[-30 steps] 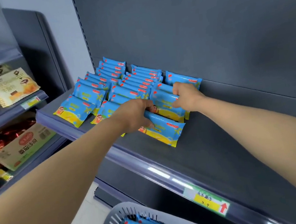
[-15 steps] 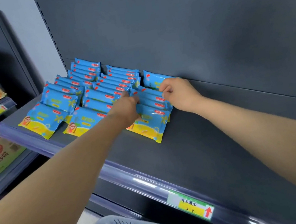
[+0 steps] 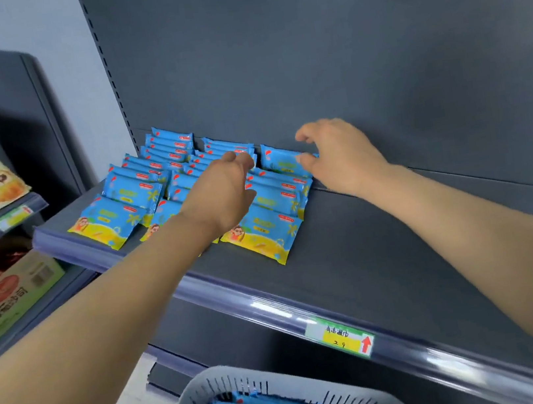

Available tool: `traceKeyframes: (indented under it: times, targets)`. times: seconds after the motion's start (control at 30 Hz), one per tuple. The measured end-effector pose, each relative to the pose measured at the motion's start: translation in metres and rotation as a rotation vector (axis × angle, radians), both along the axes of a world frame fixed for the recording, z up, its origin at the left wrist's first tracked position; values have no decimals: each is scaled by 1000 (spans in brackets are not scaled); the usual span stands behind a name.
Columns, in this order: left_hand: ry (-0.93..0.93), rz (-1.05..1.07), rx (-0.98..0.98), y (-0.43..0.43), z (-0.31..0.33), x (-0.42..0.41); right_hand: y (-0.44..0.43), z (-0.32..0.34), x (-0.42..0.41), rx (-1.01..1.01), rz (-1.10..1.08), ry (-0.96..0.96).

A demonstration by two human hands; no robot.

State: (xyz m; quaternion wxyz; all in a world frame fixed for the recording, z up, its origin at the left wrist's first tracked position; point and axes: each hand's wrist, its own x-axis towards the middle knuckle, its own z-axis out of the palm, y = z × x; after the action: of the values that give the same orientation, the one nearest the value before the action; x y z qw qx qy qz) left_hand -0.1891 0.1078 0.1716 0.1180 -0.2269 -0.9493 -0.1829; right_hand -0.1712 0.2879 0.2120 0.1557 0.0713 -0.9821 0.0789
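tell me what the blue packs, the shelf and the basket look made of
The blue packs look like thin glossy plastic film: printed faces, flat sealed ends. The shelf looks like painted sheet metal, matte dark grey and flat, though that is a guess. The basket seems moulded plastic, light grey, with slotted walls and a rounded rim.
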Motion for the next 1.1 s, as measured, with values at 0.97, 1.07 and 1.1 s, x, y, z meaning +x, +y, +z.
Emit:
traceKeyframes:
  times: [0.97, 1.07, 1.1]
  targets:
    - [921, -93, -6, -11, 149, 228, -18, 139, 254, 185, -10, 494]
    - [890, -111, 37, 1, 133, 248, -5, 120, 268, 144, 11, 475]
    - [862, -120, 43, 5, 125, 254, -3, 109, 272, 118, 30, 452]
